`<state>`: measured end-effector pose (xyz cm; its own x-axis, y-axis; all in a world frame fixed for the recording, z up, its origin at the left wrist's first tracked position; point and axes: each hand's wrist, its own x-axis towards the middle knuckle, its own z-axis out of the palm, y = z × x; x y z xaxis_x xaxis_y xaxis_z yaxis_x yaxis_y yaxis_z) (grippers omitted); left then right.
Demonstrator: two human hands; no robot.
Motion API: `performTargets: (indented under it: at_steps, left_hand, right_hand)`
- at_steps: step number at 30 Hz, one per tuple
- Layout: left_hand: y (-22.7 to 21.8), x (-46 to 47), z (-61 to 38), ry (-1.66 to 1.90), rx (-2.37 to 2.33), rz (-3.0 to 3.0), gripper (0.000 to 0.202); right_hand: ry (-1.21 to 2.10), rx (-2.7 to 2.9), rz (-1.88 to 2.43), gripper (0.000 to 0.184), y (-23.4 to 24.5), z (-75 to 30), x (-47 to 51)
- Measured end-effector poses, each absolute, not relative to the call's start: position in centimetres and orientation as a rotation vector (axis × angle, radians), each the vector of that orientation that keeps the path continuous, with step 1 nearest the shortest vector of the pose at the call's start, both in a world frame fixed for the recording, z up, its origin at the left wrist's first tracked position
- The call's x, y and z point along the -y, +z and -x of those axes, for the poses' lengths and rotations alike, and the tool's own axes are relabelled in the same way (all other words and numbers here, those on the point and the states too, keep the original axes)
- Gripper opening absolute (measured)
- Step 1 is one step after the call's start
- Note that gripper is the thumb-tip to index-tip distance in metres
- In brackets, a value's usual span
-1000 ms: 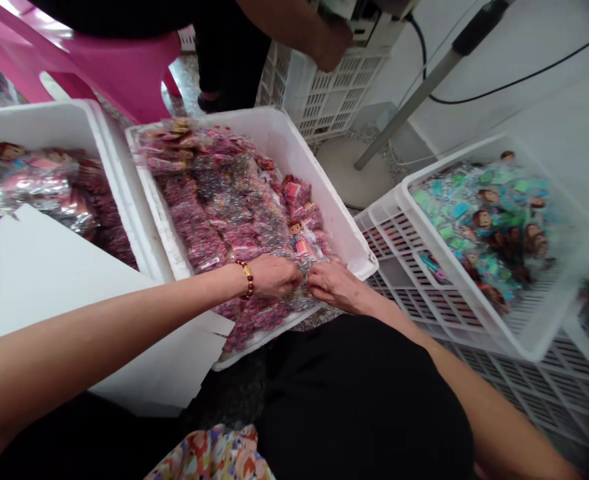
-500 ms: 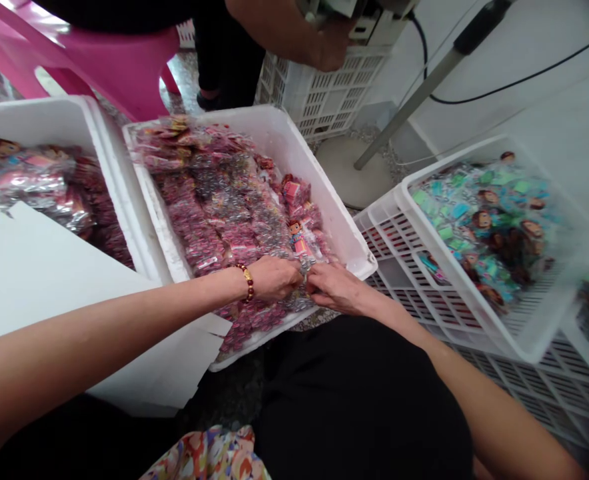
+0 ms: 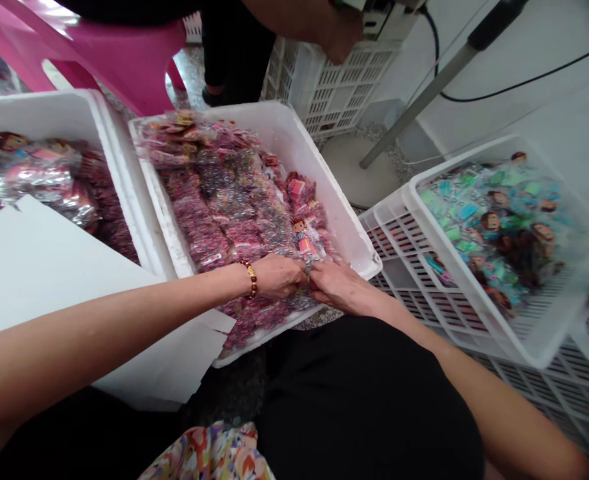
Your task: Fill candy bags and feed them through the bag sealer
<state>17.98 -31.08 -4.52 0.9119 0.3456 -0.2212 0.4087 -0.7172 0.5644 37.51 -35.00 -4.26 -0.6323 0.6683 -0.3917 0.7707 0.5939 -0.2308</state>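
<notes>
Inside a white foam box (image 3: 342, 200), both my hands meet near its front edge. My left hand (image 3: 285, 275), with a beaded bracelet (image 3: 249, 279) at the wrist, is closed with fingertips pinched. Against it, my right hand (image 3: 338, 283) is closed too, fingers curled toward the left. A clear plastic packet with a cartoon figure (image 3: 303, 239) in pink and blue sticks out above them, its lower end between the two hands' fingertips. Packed rows of pink packets (image 3: 199, 233) in shiny wrap fill the box around and under my hands.
To the left stands another foam box (image 3: 119, 180) of packets, with a white sheet (image 3: 69, 260) over its front. A plastic crate (image 3: 409, 233) of green and blue packets is at right. Beyond are a pole (image 3: 424, 93), a pink chair (image 3: 119, 57) and another person's arm (image 3: 304, 23).
The view has shifted slightly, so most things appear a little to the right. My hands stay together at the packet's lower end, hardly moved.
</notes>
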Motion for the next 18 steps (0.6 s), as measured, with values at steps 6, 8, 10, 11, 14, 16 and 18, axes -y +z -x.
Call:
performTargets:
  at_steps: [6, 8, 10, 11, 14, 16, 18]
  left_hand:
    - [-4.5, 31.1, -18.2, -0.123, -0.535, -2.417, 0.017]
    - [-4.4, 31.0, -18.2, -0.14, -0.542, -2.416, 0.017]
    - [-4.4, 30.9, -18.1, -0.152, -0.547, -2.42, 0.017]
    - [-4.4, 30.9, -18.0, -0.149, -0.549, -2.42, 0.018]
    - [-4.9, 30.6, -17.8, -0.121, -0.55, -2.392, 0.019]
    - [-5.4, 30.3, -17.7, -0.099, -0.535, -2.353, 0.018]
    - [-5.8, 30.0, -17.6, -0.089, -0.519, -2.304, 0.017]
  right_hand:
    - [-0.344, -2.529, -1.234, 0.013, -5.2, -36.5, 35.5]
    - [-0.366, -2.541, -1.222, 0.01, -5.2, -36.8, 35.4]
    - [-0.389, -2.548, -1.199, 0.01, -4.9, -37.1, 35.3]
    - [-0.391, -2.542, -1.199, 0.01, -4.8, -37.1, 35.2]
    - [-0.429, -2.525, -1.242, 0.007, -4.0, -37.3, 35.2]
    - [-0.569, -2.565, -1.275, 0.007, -3.6, -37.6, 35.3]
    - [-0.713, -2.627, -1.276, 0.009, -3.3, -38.0, 35.5]
